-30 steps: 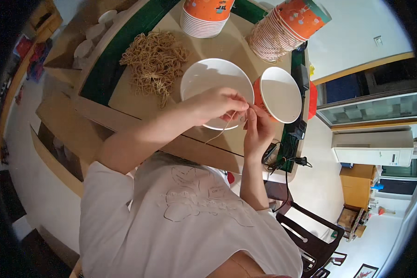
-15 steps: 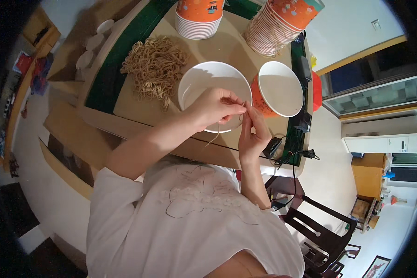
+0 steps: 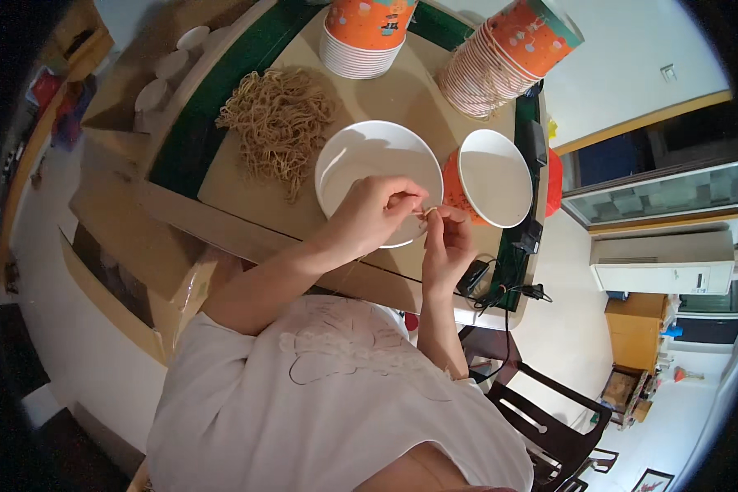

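Your left hand (image 3: 375,215) is curled nearly closed over the near rim of the wide white round bowl (image 3: 361,164), its fingertips pinching one end of a thin pale noodle strand (image 3: 429,212). Your right hand (image 3: 448,244) pinches the strand's other end just beside it. A heap of dry tan noodles (image 3: 277,123) lies on the brown board left of the bowl, an orange paper cup (image 3: 484,179) to its right.

Thin tan noodle strand (image 3: 429,212); pinched taut above white bowl (image 3: 361,160).
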Available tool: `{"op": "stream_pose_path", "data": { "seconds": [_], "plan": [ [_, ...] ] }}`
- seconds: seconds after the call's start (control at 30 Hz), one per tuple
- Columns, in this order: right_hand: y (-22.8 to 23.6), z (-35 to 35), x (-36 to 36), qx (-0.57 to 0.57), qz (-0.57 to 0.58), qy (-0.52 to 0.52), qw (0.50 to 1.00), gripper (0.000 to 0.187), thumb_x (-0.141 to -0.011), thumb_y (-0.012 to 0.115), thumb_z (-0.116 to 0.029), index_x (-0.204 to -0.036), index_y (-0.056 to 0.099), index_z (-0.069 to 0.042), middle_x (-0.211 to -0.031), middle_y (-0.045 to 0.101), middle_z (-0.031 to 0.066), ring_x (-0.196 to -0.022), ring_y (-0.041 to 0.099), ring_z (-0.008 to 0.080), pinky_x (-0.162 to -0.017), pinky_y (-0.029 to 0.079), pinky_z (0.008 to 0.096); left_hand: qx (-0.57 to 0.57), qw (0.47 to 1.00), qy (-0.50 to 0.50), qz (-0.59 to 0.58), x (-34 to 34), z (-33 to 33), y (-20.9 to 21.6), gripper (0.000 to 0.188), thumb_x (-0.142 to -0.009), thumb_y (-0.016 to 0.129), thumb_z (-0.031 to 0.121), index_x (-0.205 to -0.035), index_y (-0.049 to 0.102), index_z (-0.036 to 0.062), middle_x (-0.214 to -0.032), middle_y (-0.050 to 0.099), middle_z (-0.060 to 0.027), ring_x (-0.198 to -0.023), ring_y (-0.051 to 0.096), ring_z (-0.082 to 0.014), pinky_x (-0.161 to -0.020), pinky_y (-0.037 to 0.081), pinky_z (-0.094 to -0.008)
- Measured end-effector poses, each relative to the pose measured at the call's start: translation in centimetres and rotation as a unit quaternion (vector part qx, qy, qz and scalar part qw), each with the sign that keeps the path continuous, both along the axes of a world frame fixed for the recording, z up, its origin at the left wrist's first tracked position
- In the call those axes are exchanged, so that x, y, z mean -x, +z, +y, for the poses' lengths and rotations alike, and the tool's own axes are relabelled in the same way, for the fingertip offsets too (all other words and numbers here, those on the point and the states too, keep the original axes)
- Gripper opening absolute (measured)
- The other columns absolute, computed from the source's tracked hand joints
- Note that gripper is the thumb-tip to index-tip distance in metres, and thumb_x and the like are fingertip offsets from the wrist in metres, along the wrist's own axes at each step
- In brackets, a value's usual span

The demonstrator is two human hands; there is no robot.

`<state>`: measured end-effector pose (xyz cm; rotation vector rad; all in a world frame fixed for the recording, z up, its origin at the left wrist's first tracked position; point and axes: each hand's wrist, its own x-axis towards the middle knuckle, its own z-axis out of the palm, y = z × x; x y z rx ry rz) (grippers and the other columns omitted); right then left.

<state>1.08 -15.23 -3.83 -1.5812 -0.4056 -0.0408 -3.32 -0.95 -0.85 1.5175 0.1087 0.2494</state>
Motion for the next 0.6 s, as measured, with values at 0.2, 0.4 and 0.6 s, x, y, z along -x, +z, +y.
{"op": "stream_pose_path", "data": {
  "seconds": [0.2, 0.4, 0.6],
  "plan": [
    [-0.54, 0.16, -0.02, -0.01, -0.002, -0.011, 1.0, 0.004, -0.087, 0.059, 0.0, -0.09, 0.056, 0.0, -0.087, 0.059, 0.0036, -0.074, 0.057, 0.0082, -0.066, 0.045, 0.0199, -0.12, 0.992, 0.01, -0.045, -0.2, 0.03, -0.01, 0.013, -0.085, 0.062, 0.007, -0.094, 0.064, -0.002, -0.075, 0.066, -0.0053, -0.067, 0.062, -0.0098, -0.062, 0.049, -0.0225],
    [-0.08, 0.66, 0.19, -0.009, -0.014, 0.01, 1.0, 0.003, -0.09, 0.056, -0.004, -0.093, 0.055, -0.002, -0.085, 0.063, 0.0032, -0.068, 0.052, 0.0028, -0.057, 0.037, 0.015, -0.061, 0.995, 0.034, -0.067, -0.53, -0.01, -0.65, 0.012, -0.085, 0.06, 0.005, -0.094, 0.062, -0.0027, -0.081, 0.066, -0.0063, -0.068, 0.062, -0.01, -0.062, 0.049, -0.0225],
    [-0.16, 0.75, 0.12, -0.036, -0.024, 0.016, 0.999, 0.003, -0.089, 0.057, -0.002, -0.091, 0.056, 0.0, -0.085, 0.061, 0.0045, -0.076, 0.06, 0.0089, -0.068, 0.047, 0.0205, -0.07, 0.996, 0.028, -0.053, -0.53, -0.08, -0.62, 0.014, -0.084, 0.06, 0.004, -0.097, 0.062, -0.0023, -0.082, 0.066, -0.0063, -0.067, 0.06, -0.0082, -0.061, 0.049, -0.0216]
  ]
}}
